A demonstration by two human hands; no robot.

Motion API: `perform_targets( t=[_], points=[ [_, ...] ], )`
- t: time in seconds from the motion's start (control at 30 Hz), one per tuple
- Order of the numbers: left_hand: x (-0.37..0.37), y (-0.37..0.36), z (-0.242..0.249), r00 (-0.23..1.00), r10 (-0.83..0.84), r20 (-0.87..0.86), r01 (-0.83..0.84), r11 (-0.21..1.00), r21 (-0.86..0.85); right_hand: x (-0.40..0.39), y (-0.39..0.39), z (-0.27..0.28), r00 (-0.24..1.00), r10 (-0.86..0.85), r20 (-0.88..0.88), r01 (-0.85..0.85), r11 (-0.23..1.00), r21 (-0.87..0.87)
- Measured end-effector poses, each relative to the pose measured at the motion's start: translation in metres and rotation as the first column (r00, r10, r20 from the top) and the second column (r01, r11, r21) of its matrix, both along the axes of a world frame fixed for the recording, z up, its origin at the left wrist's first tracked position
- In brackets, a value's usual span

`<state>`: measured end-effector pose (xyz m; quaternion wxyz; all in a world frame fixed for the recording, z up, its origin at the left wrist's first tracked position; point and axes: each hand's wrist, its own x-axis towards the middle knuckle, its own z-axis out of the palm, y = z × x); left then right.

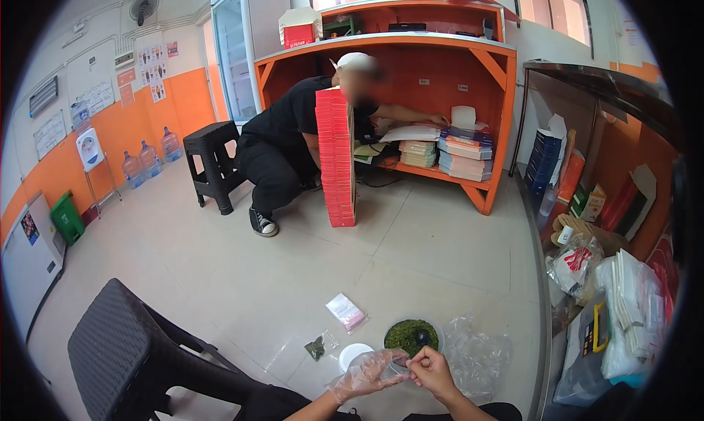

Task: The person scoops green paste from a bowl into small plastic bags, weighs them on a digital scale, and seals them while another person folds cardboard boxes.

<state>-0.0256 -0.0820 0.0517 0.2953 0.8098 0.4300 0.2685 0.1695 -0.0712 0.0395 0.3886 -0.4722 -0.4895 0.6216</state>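
My left hand (pixel 370 375), in a clear plastic glove, reaches to the right with thumb and fingers apart. My bare right hand (pixel 434 374) is pinched closed at the glove's fingertips, on clear film or something too small to make out. Just beyond the hands stands a round tub (pixel 441 334) of chopped dark green flakes (pixel 402 334), with a round black object (pixel 422 337) resting in it. A white round lid (pixel 356 356) lies partly behind my left hand. Nearby are a small clear bag of green flakes (pixel 314 348) and a pack of small plastic bags (pixel 345 312).
Crumpled clear plastic (pixel 473 355) spreads right of the tub. A black stool (pixel 125 348) stands at left. Ahead, another person (pixel 290 127) crouches by an orange counter (pixel 484 61), behind a tall red stack (pixel 336 160). Bags and boxes crowd the right-hand shelf (pixel 541 274).
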Motion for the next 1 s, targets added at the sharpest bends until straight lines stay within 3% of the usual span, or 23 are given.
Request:
perform_targets(
  t=[0.1,0.2,0.23,0.27,0.3,0.33,0.4,0.43,0.5,0.53,0.6,0.63,0.73,0.8,0.83,0.9,0.93,1.0],
  points=[
    [-0.001,0.000,0.001,0.999,0.047,0.016,-0.047,0.999,-0.018,0.002,0.001,0.003,0.997,0.070,-0.025,-0.070,0.998,0.003],
    [-0.002,0.003,0.000,0.991,0.087,0.097,-0.084,0.996,-0.035,0.009,0.006,-0.005,0.999,-0.032,-0.003,0.032,0.999,0.012],
    [-0.004,0.005,-0.001,0.980,0.098,0.172,-0.096,0.995,-0.018,0.016,0.005,-0.016,0.933,-0.185,0.307,0.103,0.959,0.263],
    [-0.006,0.007,-0.002,0.980,0.099,0.171,-0.097,0.995,-0.018,0.025,0.004,-0.030,0.754,-0.386,0.532,0.081,0.858,0.508],
    [-0.009,0.009,-0.003,0.979,0.123,0.163,-0.128,0.992,0.016,0.035,0.000,-0.045,0.563,-0.441,0.699,-0.007,0.843,0.538],
    [-0.011,0.010,0.000,0.977,0.148,0.156,-0.157,0.986,0.049,0.038,-0.001,-0.047,0.564,-0.441,0.699,-0.008,0.843,0.538],
    [-0.014,0.005,0.016,0.966,0.218,0.140,-0.227,0.972,0.059,0.042,-0.006,-0.047,0.537,-0.118,0.836,0.030,0.992,0.120],
    [-0.015,0.003,0.022,0.950,0.286,0.125,-0.296,0.953,0.071,0.041,-0.005,-0.050,0.537,-0.116,0.836,0.032,0.993,0.117],
    [-0.018,0.006,0.016,0.942,0.298,0.152,-0.312,0.947,0.075,0.037,0.000,-0.057,0.646,0.071,0.760,0.080,0.984,-0.160],
    [-0.021,0.008,0.014,0.933,0.312,0.181,-0.330,0.940,0.081,0.033,0.000,-0.058,0.647,0.074,0.759,0.077,0.984,-0.161],
    [-0.024,0.008,0.011,0.926,0.336,0.172,-0.355,0.930,0.095,0.024,-0.001,-0.058,0.812,-0.020,0.583,0.199,0.949,-0.244],
    [-0.025,0.007,0.012,0.920,0.356,0.166,-0.376,0.920,0.110,0.023,-0.002,-0.056,0.814,-0.015,0.581,0.193,0.950,-0.245],
    [-0.029,0.009,0.017,0.915,0.378,0.145,-0.400,0.896,0.193,0.035,0.002,-0.059,0.787,-0.049,0.615,0.192,0.967,-0.169],
    [-0.031,0.008,0.026,0.913,0.385,0.131,-0.403,0.902,0.156,0.053,0.005,-0.087,0.553,-0.212,0.806,-0.045,0.958,0.283],
    [-0.031,0.007,0.027,0.913,0.389,0.120,-0.402,0.908,0.118,0.049,0.002,-0.062,0.551,-0.337,0.763,-0.067,0.894,0.442],
    [-0.032,0.015,0.006,0.910,0.377,0.174,-0.402,0.905,0.139,0.044,0.004,-0.018,0.636,-0.276,0.720,0.036,0.943,0.330],
    [-0.032,0.017,-0.003,0.894,0.383,0.233,-0.426,0.888,0.173,0.045,0.006,-0.014,0.660,-0.328,0.676,0.064,0.921,0.384],
    [-0.028,0.010,0.024,0.910,0.382,0.159,-0.403,0.905,0.136,0.048,0.014,-0.015,0.670,-0.388,0.633,0.115,0.896,0.428]
  ],
)
